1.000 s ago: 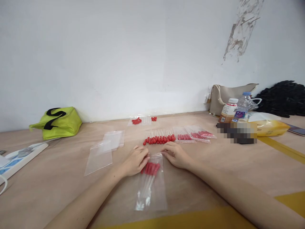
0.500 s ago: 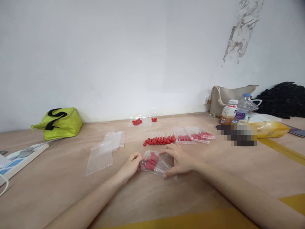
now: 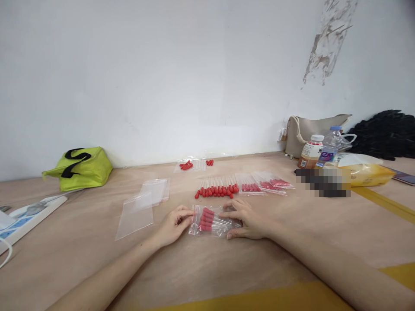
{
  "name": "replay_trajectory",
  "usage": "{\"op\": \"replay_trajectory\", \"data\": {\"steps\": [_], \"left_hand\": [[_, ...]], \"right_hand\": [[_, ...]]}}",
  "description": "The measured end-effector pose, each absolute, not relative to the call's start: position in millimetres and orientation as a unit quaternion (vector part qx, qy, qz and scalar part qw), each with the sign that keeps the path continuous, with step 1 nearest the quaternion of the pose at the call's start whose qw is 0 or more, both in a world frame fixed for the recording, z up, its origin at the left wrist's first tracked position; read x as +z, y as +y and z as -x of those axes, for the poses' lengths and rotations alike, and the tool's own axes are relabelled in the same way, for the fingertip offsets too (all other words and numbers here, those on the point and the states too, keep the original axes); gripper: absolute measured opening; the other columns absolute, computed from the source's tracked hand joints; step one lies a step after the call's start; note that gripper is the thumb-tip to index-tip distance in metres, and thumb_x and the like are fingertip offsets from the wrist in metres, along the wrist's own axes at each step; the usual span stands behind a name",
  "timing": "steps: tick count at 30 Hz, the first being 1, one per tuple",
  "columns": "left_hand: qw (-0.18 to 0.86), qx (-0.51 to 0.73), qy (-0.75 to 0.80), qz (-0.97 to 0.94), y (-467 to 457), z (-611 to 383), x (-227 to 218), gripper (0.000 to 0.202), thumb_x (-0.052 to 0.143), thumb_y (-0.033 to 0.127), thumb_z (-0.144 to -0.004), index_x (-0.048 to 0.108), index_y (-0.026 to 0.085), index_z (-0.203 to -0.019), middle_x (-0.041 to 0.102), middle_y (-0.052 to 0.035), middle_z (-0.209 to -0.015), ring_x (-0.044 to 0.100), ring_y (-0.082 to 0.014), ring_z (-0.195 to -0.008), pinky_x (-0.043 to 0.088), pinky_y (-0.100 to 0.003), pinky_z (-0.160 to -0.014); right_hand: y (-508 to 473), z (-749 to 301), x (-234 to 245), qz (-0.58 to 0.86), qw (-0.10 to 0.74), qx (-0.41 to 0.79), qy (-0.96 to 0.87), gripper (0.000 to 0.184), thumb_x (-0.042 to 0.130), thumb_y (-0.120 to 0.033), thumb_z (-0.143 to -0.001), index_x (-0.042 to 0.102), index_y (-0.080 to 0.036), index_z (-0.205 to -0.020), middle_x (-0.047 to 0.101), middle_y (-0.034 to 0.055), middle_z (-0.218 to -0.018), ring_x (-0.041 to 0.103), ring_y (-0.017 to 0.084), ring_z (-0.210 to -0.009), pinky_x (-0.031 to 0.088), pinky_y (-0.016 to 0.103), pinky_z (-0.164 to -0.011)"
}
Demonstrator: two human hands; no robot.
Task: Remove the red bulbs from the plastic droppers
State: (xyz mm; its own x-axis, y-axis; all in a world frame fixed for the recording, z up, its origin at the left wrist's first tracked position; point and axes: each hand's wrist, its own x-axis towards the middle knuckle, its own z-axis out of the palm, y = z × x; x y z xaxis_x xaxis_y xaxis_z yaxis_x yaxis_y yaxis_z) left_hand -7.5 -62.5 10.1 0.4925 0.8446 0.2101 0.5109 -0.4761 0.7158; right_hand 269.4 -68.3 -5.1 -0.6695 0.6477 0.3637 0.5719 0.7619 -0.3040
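A clear zip bag lies flat on the table in front of me, with several red-tipped droppers or swab-like sticks inside, their red ends toward the left. My left hand pinches the bag's left edge, by the zip strip. My right hand rests on the bag's right end, thumb and fingers spread apart. Just beyond, a row of loose red-tipped sticks lies side by side. To their right are several filled bags, partly overlapping.
Flat clear bags overlap at left. Small bags with red pieces lie near the wall. A green bag and a power strip are at far left. Bottles, a yellow tissue pack and a grey bag stand right.
The bag has turned level and lies flatter, its zip end now showing at the left. My left hand has shifted slightly left, my right hand slightly right.
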Motion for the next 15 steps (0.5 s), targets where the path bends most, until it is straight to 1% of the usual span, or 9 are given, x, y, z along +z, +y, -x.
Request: {"op": "replay_trajectory", "data": {"steps": [2,3,5,7,10,13,15], "left_hand": [[0.264,0.277,0.421,-0.822,-58.8,6.5,8.0,0.028,0.050,0.039,-0.079,0.068,0.018,-0.086,0.058,-0.0040,-0.078,0.051,-0.0110,-0.062,0.041,-0.023,-0.056],[0.266,0.278,0.425,-0.819,-58.3,5.0,6.9,0.028,0.052,0.039,-0.078,0.069,0.018,-0.086,0.059,-0.0042,-0.077,0.052,-0.0119,-0.064,0.042,-0.024,-0.058],[0.295,0.286,0.426,-0.806,-60.2,0.8,5.6,0.028,0.056,0.038,-0.075,0.068,0.016,-0.088,0.062,-0.0056,-0.081,0.055,-0.0141,-0.070,0.045,-0.026,-0.063],[0.334,0.292,0.412,-0.796,-64.5,-3.7,6.6,0.032,0.060,0.037,-0.073,0.065,0.016,-0.097,0.064,-0.0068,-0.087,0.058,-0.0165,-0.076,0.046,-0.028,-0.068],[0.373,0.276,0.369,-0.805,-70.5,-7.3,11.5,0.039,0.061,0.035,-0.074,0.058,0.019,-0.109,0.063,-0.0069,-0.098,0.058,-0.0181,-0.088,0.046,-0.031,-0.079],[0.323,0.272,0.347,-0.837,-73.4,-6.3,14.7,0.036,0.061,0.034,-0.074,0.058,0.021,-0.107,0.058,-0.0069,-0.109,0.054,-0.0190,-0.099,0.041,-0.034,-0.089],[0.278,0.267,0.345,-0.856,-74.8,-4.7,15.2,0.035,0.060,0.035,-0.074,0.058,0.020,-0.105,0.057,-0.0070,-0.109,0.053,-0.0193,-0.099,0.040,-0.035,-0.089]], "right_hand": [[-65.4,-269.8,-7.0,0.332,0.225,0.081,-0.912,0.059,0.057,-0.060,-0.067,0.051,-0.033,-0.119,0.048,0.0073,-0.111,0.043,0.022,-0.102,0.034,0.039,-0.089],[-64.3,-269.8,-7.7,0.332,0.224,0.079,-0.913,0.059,0.057,-0.060,-0.067,0.051,-0.033,-0.119,0.049,0.0071,-0.111,0.043,0.022,-0.102,0.034,0.039,-0.089],[-63.3,-269.4,-8.6,0.334,0.225,0.076,-0.912,0.058,0.057,-0.060,-0.067,0.051,-0.033,-0.118,0.049,0.0071,-0.110,0.043,0.022,-0.102,0.034,0.039,-0.088],[-63.9,-268.7,-8.7,0.342,0.228,0.072,-0.909,0.056,0.057,-0.060,-0.068,0.052,-0.033,-0.118,0.049,0.0073,-0.109,0.043,0.022,-0.101,0.035,0.039,-0.088],[-67.0,-267.5,-8.0,0.352,0.235,0.065,-0.904,0.053,0.055,-0.058,-0.070,0.053,-0.032,-0.116,0.049,0.0079,-0.109,0.044,0.022,-0.100,0.035,0.040,-0.087],[-70.1,-266.5,-7.7,0.352,0.249,0.051,-0.901,0.049,0.055,-0.055,-0.073,0.055,-0.031,-0.115,0.048,0.0091,-0.110,0.044,0.022,-0.102,0.035,0.041,-0.088],[-71.2,-266.1,-8.0,0.349,0.256,0.043,-0.900,0.047,0.054,-0.054,-0.074,0.055,-0.030,-0.115,0.047,0.0097,-0.111,0.043,0.023,-0.103,0.035,0.042,-0.088]]}}
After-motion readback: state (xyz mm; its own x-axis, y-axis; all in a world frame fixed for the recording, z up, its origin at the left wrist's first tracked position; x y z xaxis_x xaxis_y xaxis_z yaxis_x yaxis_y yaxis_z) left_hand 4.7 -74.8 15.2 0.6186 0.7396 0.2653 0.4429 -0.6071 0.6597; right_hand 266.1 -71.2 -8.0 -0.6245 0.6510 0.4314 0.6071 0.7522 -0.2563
